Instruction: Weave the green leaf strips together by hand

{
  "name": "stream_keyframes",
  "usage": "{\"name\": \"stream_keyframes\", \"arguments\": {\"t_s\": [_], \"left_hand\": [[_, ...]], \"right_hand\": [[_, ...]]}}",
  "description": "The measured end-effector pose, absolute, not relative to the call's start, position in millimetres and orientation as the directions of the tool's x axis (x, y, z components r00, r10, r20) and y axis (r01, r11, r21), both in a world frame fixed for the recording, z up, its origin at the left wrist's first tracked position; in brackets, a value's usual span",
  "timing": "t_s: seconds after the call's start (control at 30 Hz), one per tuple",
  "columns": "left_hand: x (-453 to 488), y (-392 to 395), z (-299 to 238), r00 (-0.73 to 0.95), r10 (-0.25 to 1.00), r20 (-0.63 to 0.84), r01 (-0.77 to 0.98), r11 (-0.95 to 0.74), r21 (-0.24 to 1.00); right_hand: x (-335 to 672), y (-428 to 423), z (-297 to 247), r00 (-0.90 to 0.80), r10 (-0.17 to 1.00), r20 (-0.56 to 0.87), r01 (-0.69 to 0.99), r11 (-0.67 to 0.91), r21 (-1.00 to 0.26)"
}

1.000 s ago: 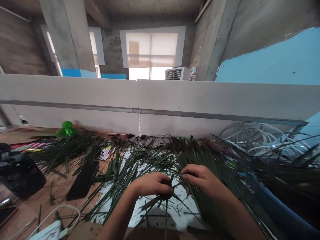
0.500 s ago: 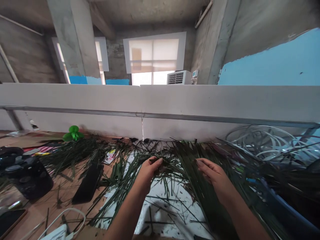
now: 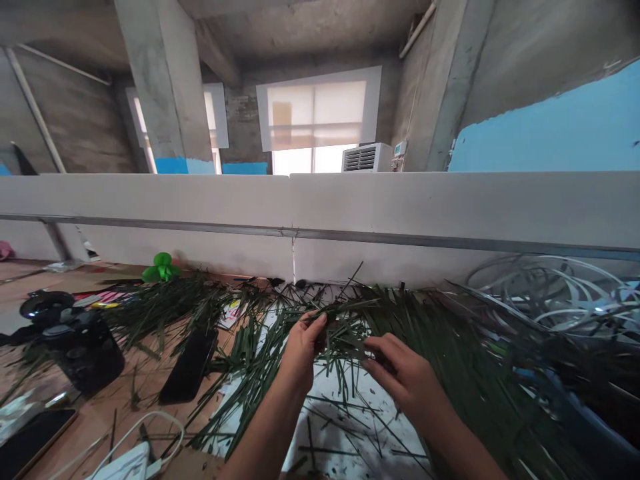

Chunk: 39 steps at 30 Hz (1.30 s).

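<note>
- The left hand (image 3: 303, 347) is raised over the middle of the table (image 3: 125, 393), thumb and fingers closed in a pinch on a bunch (image 3: 345, 312) of thin green strips.
- The bunch is held just above the white sheet (image 3: 350, 427). Its strips fan out to the right and upward from the pinch, towards the partition (image 3: 400, 213).
- The right hand (image 3: 405, 377) sits just right of and below the left, well clear of the sheet. Its fingers (image 3: 374, 352) are half curled, their tips among the hanging ends of the bunch.
- Blur hides the tips, so I cannot tell whether they grip a strip or only touch it.
- A thick pile (image 3: 465, 347) of the same green strips lies to the right of both hands, reaching back to the partition.
- More loose strips cover the sheet and spread left across the table.
- A black phone (image 3: 189, 365) lies left of the left forearm, partly under the strips.
- Further left stands a black device (image 3: 75, 340).
- A small green ornament (image 3: 161, 268) sits at the foot of the partition.
- Pale coils (image 3: 550, 287) are heaped at the far right.
- A white cable (image 3: 150, 427) loops at the near edge.
</note>
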<state>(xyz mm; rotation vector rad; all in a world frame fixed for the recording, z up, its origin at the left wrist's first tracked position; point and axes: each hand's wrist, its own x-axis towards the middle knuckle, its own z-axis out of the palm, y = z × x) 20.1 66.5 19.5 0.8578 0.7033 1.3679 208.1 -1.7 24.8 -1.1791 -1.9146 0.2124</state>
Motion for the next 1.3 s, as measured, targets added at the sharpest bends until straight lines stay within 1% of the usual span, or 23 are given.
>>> {"name": "stream_keyframes", "arguments": {"t_s": [0.13, 0.2, 0.27, 0.37, 0.47, 0.77, 0.83, 0.9, 0.97, 1.03, 1.1, 1.2, 1.3], "left_hand": [[27, 59, 21, 0.114, 0.993, 0.010, -0.484, 0.046, 0.874], [30, 54, 22, 0.133, 0.991, 0.009, -0.457, 0.053, 0.888], [33, 51, 23, 0.150, 0.989, 0.001, -0.438, 0.065, 0.897], [35, 48, 24, 0.144, 0.989, -0.028, -0.430, 0.088, 0.899], [35, 47, 25, 0.143, 0.989, -0.025, -0.432, 0.085, 0.898], [35, 49, 22, 0.142, 0.989, -0.047, -0.465, 0.109, 0.879], [35, 49, 23, 0.145, 0.988, -0.046, -0.457, 0.108, 0.883], [35, 49, 24, 0.142, 0.989, -0.043, -0.447, 0.103, 0.889], [34, 50, 24, 0.135, 0.990, -0.033, -0.440, 0.089, 0.894], [32, 52, 24, 0.126, 0.992, -0.026, -0.433, 0.079, 0.898], [29, 55, 24, 0.120, 0.992, -0.036, -0.426, 0.084, 0.901], [24, 59, 25, 0.115, 0.992, -0.059, -0.404, 0.101, 0.909], [20, 61, 28, 0.126, 0.991, -0.050, -0.365, 0.093, 0.926]], "right_hand": [[201, 2, 11, -0.241, 0.705, 0.666, 0.748, 0.573, -0.336], [200, 2, 7, -0.259, 0.672, 0.694, 0.779, 0.570, -0.261], [200, 2, 6, -0.269, 0.650, 0.711, 0.799, 0.563, -0.213], [199, 2, 6, -0.275, 0.631, 0.726, 0.814, 0.554, -0.173], [198, 1, 6, -0.277, 0.619, 0.735, 0.825, 0.545, -0.147], [199, 4, 2, -0.276, 0.615, 0.739, 0.835, 0.534, -0.132], [200, 4, 2, -0.260, 0.625, 0.736, 0.831, 0.533, -0.158], [200, 3, 5, -0.229, 0.652, 0.723, 0.813, 0.536, -0.226], [201, 0, 11, -0.180, 0.702, 0.689, 0.763, 0.542, -0.352], [204, -2, 19, -0.118, 0.758, 0.641, 0.680, 0.532, -0.505], [212, -3, 28, -0.043, 0.800, 0.598, 0.588, 0.505, -0.632], [235, 2, 37, 0.076, 0.835, 0.545, 0.464, 0.454, -0.760], [269, 12, 37, 0.258, 0.868, 0.425, 0.367, 0.319, -0.874]]}}
